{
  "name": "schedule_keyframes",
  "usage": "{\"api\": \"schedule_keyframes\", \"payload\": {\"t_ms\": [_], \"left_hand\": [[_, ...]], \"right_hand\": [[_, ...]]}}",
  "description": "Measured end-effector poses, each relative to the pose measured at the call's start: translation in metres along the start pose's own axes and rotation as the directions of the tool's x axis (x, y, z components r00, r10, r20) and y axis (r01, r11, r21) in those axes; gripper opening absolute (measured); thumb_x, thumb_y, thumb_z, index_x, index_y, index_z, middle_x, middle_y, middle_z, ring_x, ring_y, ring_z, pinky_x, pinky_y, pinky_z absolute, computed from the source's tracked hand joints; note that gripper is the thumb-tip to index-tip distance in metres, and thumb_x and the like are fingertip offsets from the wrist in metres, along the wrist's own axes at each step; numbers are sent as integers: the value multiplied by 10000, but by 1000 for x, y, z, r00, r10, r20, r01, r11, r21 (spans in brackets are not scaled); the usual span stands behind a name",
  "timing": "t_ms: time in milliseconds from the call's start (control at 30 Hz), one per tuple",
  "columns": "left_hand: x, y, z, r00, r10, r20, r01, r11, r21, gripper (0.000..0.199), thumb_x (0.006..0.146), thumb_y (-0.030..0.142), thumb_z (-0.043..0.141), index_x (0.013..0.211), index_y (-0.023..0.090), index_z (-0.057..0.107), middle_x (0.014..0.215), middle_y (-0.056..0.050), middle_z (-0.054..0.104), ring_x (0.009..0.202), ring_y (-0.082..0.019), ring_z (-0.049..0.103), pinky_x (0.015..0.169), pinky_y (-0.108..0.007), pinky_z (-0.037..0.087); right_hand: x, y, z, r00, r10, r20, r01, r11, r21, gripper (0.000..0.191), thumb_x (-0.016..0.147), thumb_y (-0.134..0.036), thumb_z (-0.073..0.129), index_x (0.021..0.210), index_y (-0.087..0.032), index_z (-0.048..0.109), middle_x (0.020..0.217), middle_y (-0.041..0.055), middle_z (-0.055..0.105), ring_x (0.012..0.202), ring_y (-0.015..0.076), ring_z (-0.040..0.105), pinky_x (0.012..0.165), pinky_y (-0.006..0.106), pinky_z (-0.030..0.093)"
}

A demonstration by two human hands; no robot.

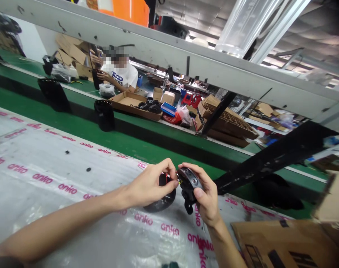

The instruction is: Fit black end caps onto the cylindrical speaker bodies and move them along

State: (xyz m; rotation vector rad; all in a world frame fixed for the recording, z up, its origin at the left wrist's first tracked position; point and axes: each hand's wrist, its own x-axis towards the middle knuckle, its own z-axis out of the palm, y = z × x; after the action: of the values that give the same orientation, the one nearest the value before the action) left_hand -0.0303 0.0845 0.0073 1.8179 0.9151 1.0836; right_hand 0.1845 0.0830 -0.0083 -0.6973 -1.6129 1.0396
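In my right hand [207, 191] is a round black plastic part [189, 182] with a grey rim and small holes, tilted on its side above the table. The thumb presses on the rim and the fingers wrap over its top. My left hand [155, 182] is closed in a pinch beside the part's inner side, at thin coloured wires [180, 182]. Red and yellow show there, though the fingertips hide much of them. Below and behind the left hand, a dark rounded black piece [161, 203] rests on the table, partly covered by that hand.
Plastic film with pink print covers the worktable [74, 223]. A green conveyor belt [141, 143] beyond carries a black cylinder [104, 115] and a black sleeve-like part [54, 95]. A slanted black post [270, 156] and a cardboard box [283, 242] stand right. A person [120, 76] works opposite.
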Motion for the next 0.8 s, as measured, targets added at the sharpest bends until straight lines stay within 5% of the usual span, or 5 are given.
{"api": "schedule_keyframes", "payload": {"t_ms": [300, 533, 700, 800], "left_hand": [[1, -1, -1, 1000, -22, -6, 22, 998, -58, 156, 962, 267, 691, 934, 228, 543, 897, 32, 659, 814, -132, 637, 786, -275, 507], [-2, 1, -1, 999, 0, -32, 2, 998, 55, 130, 976, 248, 668, 932, 232, 547, 864, 50, 671, 772, -126, 640, 739, -262, 484], [-4, -2, 0, 992, 114, -49, -98, 963, 251, 118, 945, 166, 655, 897, 228, 567, 890, 40, 682, 823, -142, 621, 786, -275, 461], [-2, -2, -2, 998, 54, -31, -48, 986, 160, 97, 977, 210, 641, 917, 230, 568, 887, 42, 686, 828, -140, 648, 769, -264, 474]], "right_hand": [[2, 0, 1, 999, -37, -21, 34, 993, -117, 488, 997, -614, 626, 1347, -290, 726, 1280, 85, 762, 1174, 315, 729, 1025, 431, 587], [-6, 9, 9, 987, -33, -160, -11, 964, -267, 496, 1045, -651, 452, 1264, -279, 696, 1136, 54, 752, 973, 267, 714, 839, 379, 537], [-12, 4, 19, 967, 169, -192, -190, 977, -95, 469, 1101, -599, 328, 1220, -257, 626, 1002, 46, 693, 845, 230, 657, 723, 350, 520], [-11, 7, 19, 974, 96, -207, -119, 988, -102, 464, 1088, -616, 376, 1262, -264, 624, 1141, 64, 680, 977, 245, 667, 838, 376, 537]]}}
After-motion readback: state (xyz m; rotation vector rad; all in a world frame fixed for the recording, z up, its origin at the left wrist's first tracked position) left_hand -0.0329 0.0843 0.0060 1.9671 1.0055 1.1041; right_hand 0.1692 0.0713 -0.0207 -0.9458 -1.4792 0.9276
